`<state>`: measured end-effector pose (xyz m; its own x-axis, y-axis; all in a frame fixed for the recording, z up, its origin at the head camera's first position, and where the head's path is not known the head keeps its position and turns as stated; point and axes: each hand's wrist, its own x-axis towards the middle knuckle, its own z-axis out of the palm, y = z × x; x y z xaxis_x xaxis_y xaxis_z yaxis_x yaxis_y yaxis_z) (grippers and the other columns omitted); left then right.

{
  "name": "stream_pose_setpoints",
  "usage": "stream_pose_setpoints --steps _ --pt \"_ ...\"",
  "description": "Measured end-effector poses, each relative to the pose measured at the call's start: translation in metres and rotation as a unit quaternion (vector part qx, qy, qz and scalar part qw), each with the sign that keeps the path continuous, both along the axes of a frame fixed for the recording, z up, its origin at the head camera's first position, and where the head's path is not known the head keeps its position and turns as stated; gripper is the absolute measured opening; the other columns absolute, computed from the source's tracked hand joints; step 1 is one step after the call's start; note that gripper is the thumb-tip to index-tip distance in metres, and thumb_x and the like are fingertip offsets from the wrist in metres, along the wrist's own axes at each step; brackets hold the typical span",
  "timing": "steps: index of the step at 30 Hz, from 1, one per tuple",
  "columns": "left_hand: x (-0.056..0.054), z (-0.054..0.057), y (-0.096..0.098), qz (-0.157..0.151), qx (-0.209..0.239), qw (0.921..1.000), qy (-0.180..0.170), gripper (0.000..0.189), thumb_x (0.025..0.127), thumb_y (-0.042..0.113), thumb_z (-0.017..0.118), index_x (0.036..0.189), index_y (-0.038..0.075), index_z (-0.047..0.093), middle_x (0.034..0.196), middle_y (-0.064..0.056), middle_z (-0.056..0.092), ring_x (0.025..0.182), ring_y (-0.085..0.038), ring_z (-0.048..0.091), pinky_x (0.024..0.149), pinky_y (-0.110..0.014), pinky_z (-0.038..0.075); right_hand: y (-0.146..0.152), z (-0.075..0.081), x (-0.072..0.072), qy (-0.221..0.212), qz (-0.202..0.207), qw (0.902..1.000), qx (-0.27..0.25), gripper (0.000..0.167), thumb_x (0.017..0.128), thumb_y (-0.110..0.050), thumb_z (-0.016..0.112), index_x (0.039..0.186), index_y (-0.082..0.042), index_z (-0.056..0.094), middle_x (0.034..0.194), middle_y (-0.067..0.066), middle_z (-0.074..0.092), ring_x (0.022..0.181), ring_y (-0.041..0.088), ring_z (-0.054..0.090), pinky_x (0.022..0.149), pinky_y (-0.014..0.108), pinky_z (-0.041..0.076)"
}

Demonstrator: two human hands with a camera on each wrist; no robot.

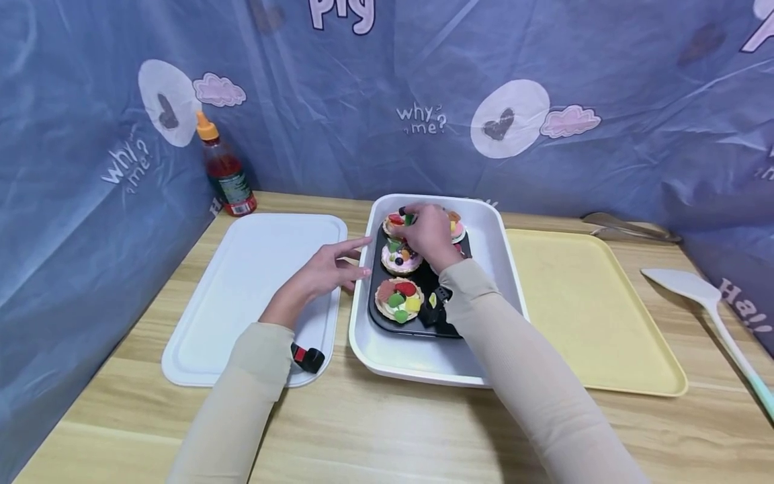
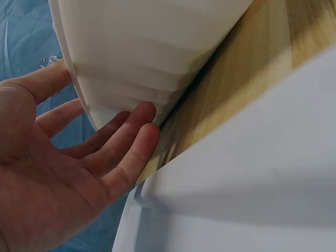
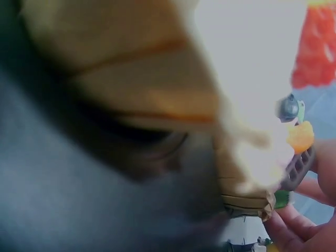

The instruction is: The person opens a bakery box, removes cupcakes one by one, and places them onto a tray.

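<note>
1. The fruit tart sits at the 11 o'clock corner of the black pan, inside the white bin on the counter.
2. The right hand curves over that tart from about 4 o'clock; its wrist view is blurred and the knuckles hide much, so I cannot tell whether it pinches anything.
3. The left hand is spread and grasps nothing, its fingertips at the bin's 9 o'clock wall.
4. The tart looks light and fairly stiff, not slippery; its raised toppings seem the fragile part.
5. The best hold is probably the crust's edge, off the toppings; the cream tart just beside it at 6 o'clock likely leaves little finger room there.
</note>
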<state>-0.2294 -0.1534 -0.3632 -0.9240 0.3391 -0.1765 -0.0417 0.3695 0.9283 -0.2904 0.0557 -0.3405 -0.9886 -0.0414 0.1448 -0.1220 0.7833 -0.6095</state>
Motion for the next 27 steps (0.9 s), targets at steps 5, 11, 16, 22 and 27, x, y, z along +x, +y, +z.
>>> stream_pose_setpoints --steps 5,11,16,22,27 --pt "0.0004 0.0009 -0.0019 0.0 -0.003 1.0 -0.005 0.066 0.096 0.014 0.07 0.155 0.023 0.043 0.14 -0.02 0.05 0.095 -0.021 0.067 0.079 -0.038 0.062 -0.0014 -0.002 -0.0008 0.021 0.007 0.9996 0.017 0.046 0.085 -0.028 0.082 0.125 -0.008 0.071 0.125 0.012 0.071 0.114 0.03 0.064 0.1 0.042 0.05" --pt "0.0004 0.0006 -0.001 -0.002 0.004 1.0 -0.003 0.066 0.095 0.013 0.07 0.155 0.021 0.043 0.14 -0.02 0.051 0.097 -0.021 0.067 0.079 -0.038 0.062 -0.0006 -0.0026 0.0001 0.032 0.003 0.9994 0.011 0.041 0.085 -0.028 0.082 0.12 -0.009 0.073 0.119 0.01 0.073 0.106 0.027 0.067 0.095 0.042 0.052" --pt "-0.0006 -0.0009 -0.0003 -0.003 0.004 1.0 -0.002 0.066 0.095 0.014 0.071 0.154 0.022 0.043 0.14 -0.02 0.051 0.098 -0.022 0.067 0.079 -0.038 0.062 0.0005 -0.0037 0.0013 0.054 0.009 0.9984 0.015 0.025 0.085 -0.027 0.083 0.096 -0.007 0.073 0.088 0.01 0.07 0.084 0.025 0.065 0.078 0.039 0.051" --pt "0.0006 0.0004 0.0006 0.001 0.004 1.0 -0.004 0.066 0.095 0.013 0.07 0.155 0.021 0.043 0.14 -0.02 0.051 0.101 -0.023 0.067 0.08 -0.038 0.062 0.0003 -0.0041 0.002 0.077 0.007 0.9965 0.033 0.026 0.083 -0.027 0.084 0.084 -0.006 0.068 0.077 0.007 0.06 0.081 0.027 0.06 0.074 0.039 0.046" --pt "0.0015 0.0009 0.0017 0.003 0.005 1.0 -0.003 0.066 0.095 0.012 0.07 0.154 0.021 0.043 0.14 -0.02 0.052 0.101 -0.023 0.067 0.079 -0.037 0.062 -0.0012 -0.003 0.0043 0.096 0.017 0.9936 0.057 0.029 0.081 -0.028 0.086 0.093 -0.005 0.073 0.091 0.013 0.069 0.094 0.031 0.063 0.084 0.044 0.051"
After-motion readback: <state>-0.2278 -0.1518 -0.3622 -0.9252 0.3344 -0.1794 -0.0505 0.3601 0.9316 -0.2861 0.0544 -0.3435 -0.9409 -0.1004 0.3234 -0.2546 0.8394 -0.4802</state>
